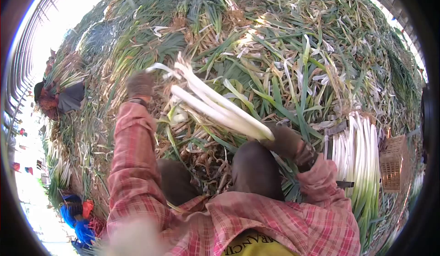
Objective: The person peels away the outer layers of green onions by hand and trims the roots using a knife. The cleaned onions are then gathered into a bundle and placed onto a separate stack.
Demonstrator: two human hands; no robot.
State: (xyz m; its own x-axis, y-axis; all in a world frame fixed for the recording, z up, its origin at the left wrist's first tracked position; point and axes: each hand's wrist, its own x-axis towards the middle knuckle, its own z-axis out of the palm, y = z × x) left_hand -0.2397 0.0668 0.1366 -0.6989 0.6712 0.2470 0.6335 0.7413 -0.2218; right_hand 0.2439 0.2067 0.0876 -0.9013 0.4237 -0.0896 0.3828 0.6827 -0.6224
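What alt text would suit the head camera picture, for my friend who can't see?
A person's right hand grips white leek-like stalks, the blurred left hand near their other end. Piles of green leaves spread around; a bundle of similar stalks lies at right, beside a basket.

Worn on the head, the one camera looks forward and steeply down through a wide, bowing lens, with the knees [256,171] near below, the left hand [140,85] and right hand [285,141] a little farther out, and plant litter [362,82] running back toward edges apparently washed out by glare.
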